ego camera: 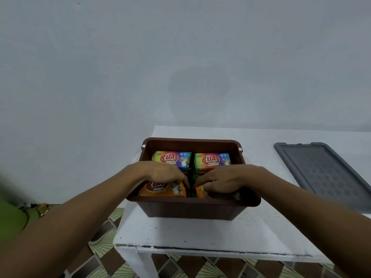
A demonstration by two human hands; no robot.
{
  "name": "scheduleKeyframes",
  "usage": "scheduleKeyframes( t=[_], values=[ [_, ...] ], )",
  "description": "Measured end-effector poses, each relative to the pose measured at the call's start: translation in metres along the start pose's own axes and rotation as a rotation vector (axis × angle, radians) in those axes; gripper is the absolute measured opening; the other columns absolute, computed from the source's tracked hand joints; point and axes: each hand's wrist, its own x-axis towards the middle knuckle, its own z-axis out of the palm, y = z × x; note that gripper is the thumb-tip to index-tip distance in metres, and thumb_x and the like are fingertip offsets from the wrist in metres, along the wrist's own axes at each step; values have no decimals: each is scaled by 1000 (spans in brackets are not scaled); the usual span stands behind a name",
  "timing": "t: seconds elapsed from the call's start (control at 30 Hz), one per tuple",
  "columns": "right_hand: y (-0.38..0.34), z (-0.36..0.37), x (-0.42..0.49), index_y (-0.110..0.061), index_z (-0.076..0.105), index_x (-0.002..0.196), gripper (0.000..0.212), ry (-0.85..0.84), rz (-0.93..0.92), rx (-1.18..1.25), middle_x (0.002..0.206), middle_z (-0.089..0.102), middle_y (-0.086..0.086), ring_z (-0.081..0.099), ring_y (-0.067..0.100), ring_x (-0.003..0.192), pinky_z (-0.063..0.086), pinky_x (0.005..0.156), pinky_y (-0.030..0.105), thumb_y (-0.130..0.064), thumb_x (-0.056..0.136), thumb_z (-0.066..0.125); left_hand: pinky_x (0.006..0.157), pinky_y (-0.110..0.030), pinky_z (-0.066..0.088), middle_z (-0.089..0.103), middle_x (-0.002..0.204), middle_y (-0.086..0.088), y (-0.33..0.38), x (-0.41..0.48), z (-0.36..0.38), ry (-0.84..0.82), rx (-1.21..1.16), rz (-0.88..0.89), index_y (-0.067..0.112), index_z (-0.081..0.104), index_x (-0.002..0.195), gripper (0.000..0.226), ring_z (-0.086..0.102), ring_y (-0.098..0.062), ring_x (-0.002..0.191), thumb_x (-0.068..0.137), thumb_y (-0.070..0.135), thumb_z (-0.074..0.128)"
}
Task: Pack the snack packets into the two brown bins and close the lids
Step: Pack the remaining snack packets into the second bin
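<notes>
Orange and many-coloured snack packets [172, 158] lie flat in two rows inside the brown bin [192, 202]; they look light, soft and a little slippery, so I judge it best to hold them by the edges, not squeeze the middle. Both the left hand [164, 174] and the right hand [222, 179] reach into the bin, fingers curled over the inner edges of the near packets. On the white table [200, 231], apart to the right, lies the grey lid [325, 173].

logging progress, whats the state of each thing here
brown bin, open, filled
snack packets, lying flat inside it
grey lid, off, flat on table beside bin
left hand, fingers curled on near packet
right hand, fingers curled on near packet
</notes>
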Motion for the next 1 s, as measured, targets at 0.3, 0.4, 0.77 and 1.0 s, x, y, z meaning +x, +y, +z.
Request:
scheduleKeyframes(
  t=[0.3, 0.4, 0.77, 1.0],
  values=[
    [4, 4, -1, -34, 42, 142, 44, 65, -12, -100, 139, 51, -4, 48, 15, 121, 39, 100, 32, -44, 100, 31, 104, -24, 37, 50, 139, 5, -1, -6, 0, 48, 60, 12, 25, 47, 141, 39, 47, -6, 121, 104, 25, 34],
    [8, -2, -9, -31, 60, 124, 35, 379, -124, -271, 101, 63, -9, 58, 6, 83, 49, 70, 24, -38, 96, 40, 84, -24, 51, 64, 119, 7, -8, -17, -11, 345, 63, 118, 26, 60, 125, 30, 61, -6, 102, 96, 25, 51],
    [30, -19, 20, -40, 42, 133, 44, 440, -19, -394, 101, 40, -5, 51, 17, 83, 51, 67, 38, -41, 91, 54, 66, -28, 43, 41, 105, 6, -35, 9, -19, 488, 486, 37, 29, 46, 130, 47, 44, -11, 87, 88, 44, 60],
    [32, -19, 21, -46, 39, 137, 47, 404, -28, -429, 104, 35, -4, 50, 16, 77, 47, 61, 33, -45, 92, 51, 66, -33, 49, 31, 108, 4, -26, 16, -16, 464, 596, 78, 35, 51, 130, 48, 34, -11, 94, 84, 44, 60]
  ],
)
